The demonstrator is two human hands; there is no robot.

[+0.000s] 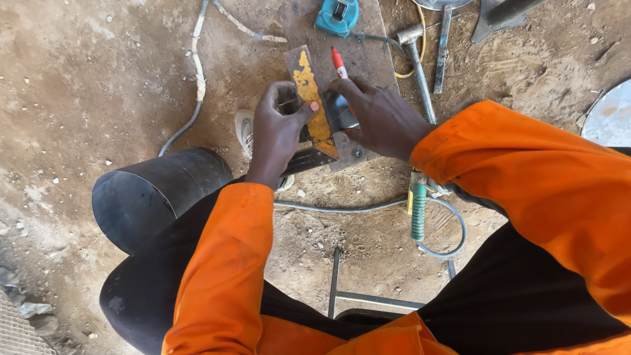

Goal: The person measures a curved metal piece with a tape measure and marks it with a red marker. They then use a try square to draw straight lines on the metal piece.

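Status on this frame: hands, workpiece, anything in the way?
Left hand pressing the square flat on the plate. Right hand holding red marker against it. Tape measure and hammer nearby, not in the way.

The try square (314,105) is metal, its blade worn with patchy yellow paint over dull steel. Under it lies a rusty, matt steel plate (368,59). At twelve o'clock, a glossy teal plastic tape measure (337,16). At nine o'clock, a smooth dark sheet-metal cylinder (154,194). The ground (85,85) is rough, dusty earth. Orange cloth sleeves (223,263), matt.
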